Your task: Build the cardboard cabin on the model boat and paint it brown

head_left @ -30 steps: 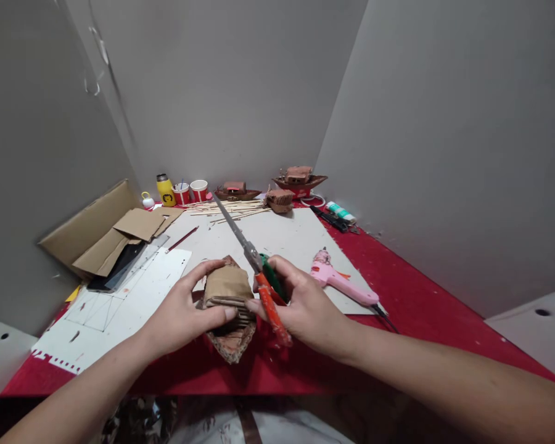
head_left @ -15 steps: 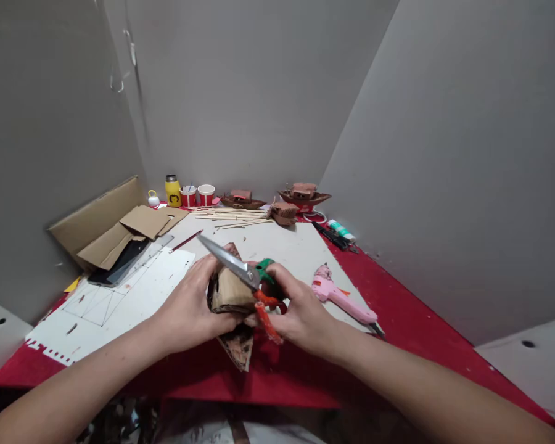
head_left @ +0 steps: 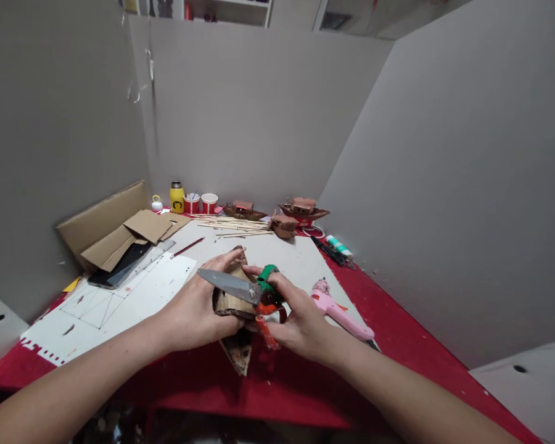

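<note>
A small cardboard model boat [head_left: 235,303] with a curved tan roof is held close in front of me, its pointed end toward me. My left hand [head_left: 198,305] wraps round its left side, fingers over the top and thumb near the roof's front edge. In my right hand [head_left: 300,311] are scissors [head_left: 229,285] with green and orange wrapped handles. Their blades point left across the top of the roof and look closed together. The right fingertips also reach the boat's right side. Part of the hull is hidden by my hands.
On the right lies a pink glue gun [head_left: 345,313]. Wooden sticks [head_left: 231,224], finished model boats [head_left: 303,209], paper cups [head_left: 209,203] and a yellow bottle [head_left: 176,198] stand at the back. Cardboard pieces [head_left: 104,222], a drawing sheet [head_left: 124,302] and a pencil [head_left: 187,248] are on the left.
The view has tilted up, showing shelves beyond the partition. My right fingers have moved onto the boat's top right side, and the scissor blades lie flatter across the roof.
</note>
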Demonstrator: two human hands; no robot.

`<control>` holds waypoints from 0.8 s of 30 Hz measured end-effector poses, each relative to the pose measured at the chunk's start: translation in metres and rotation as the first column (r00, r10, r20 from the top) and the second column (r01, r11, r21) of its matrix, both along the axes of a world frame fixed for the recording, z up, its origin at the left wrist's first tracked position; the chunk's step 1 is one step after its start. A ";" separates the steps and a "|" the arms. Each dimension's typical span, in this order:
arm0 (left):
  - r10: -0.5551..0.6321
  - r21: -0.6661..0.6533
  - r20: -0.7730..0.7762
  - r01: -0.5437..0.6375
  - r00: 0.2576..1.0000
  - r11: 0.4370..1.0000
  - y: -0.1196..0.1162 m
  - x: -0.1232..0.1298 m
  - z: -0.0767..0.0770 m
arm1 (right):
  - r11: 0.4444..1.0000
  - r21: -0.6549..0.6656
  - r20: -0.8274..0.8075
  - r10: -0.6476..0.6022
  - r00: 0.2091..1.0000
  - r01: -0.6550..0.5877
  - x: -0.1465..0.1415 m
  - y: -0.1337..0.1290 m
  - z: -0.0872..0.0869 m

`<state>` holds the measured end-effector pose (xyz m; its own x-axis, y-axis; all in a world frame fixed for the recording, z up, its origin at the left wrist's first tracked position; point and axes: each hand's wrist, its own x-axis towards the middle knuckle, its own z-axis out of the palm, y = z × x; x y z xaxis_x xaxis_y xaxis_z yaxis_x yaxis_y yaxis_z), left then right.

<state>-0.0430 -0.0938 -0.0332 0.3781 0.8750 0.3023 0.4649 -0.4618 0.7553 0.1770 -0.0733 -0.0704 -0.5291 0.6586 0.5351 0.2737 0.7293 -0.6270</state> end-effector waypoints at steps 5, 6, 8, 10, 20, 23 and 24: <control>-0.015 0.041 -0.013 0.016 1.000 0.999 0.002 -0.003 0.001 | 0.993 -0.075 0.152 -0.075 0.986 0.087 0.000 -0.009 0.027; -0.023 0.050 -0.017 0.023 1.000 0.998 0.002 -0.004 0.002 | 0.991 -0.091 0.188 -0.084 0.979 0.102 0.000 -0.011 0.031; -0.054 0.068 -0.030 0.056 0.998 0.996 0.003 -0.004 0.004 | 0.987 -0.111 0.230 -0.088 0.969 0.116 0.001 -0.010 0.036; -0.093 0.080 -0.033 0.095 0.995 0.992 0.003 -0.004 0.006 | 0.989 -0.113 0.224 -0.068 0.972 0.095 0.003 -0.007 0.035; -0.066 0.104 -0.069 0.073 0.995 0.992 0.002 0.004 0.010 | 0.997 -0.070 0.072 -0.033 0.997 0.038 -0.002 0.000 0.016; -0.077 0.068 -0.036 0.080 0.996 0.995 -0.002 0.002 0.012 | 0.995 -0.092 0.056 -0.045 0.997 0.051 -0.002 -0.002 0.016; -0.079 0.043 -0.019 0.080 0.997 0.996 -0.002 0.000 0.011 | 0.993 -0.101 0.051 -0.050 0.997 0.055 -0.001 -0.001 0.017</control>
